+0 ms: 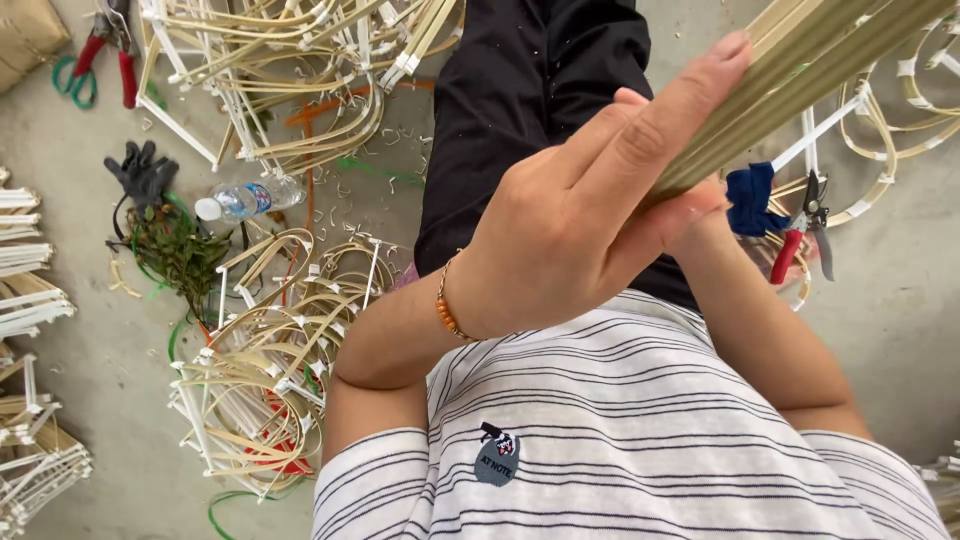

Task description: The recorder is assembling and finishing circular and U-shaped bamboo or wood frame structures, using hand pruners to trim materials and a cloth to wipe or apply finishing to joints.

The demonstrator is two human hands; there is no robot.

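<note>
1. The left hand (590, 225) filled the centre of the frame, its fingers (680, 110) laid long and pressed around a bundle of bamboo strips (800, 70) that ran up into the upper right corner. The thumb closed under the bundle, so the hand was clamped on it.
2. The right hand (705, 225) sat almost wholly hidden behind the left one, just under the strips; only its forearm showed, running down to the lower right. Whether it gripped the bundle I could not tell.
3. The strips looked thin, flat and pale green-yellow. I judged them light and springy, stiff along their length yet easy to splay apart, with edges that might be sharp. A hold around the whole bundle, near its lower end where the left hand sat, seemed the surest way to keep them together.
4. On the floor at the left lay bent bamboo frames (270, 350) bound with white tape, and more at the top of the frame.
5. A plastic water bottle (245, 198) and a dark glove (142, 172) lay at the upper left, with red-handled shears (112, 45) above them.
6. At the right edge lay a second pair of shears (805, 230) beside a blue cloth (750, 198).
</note>
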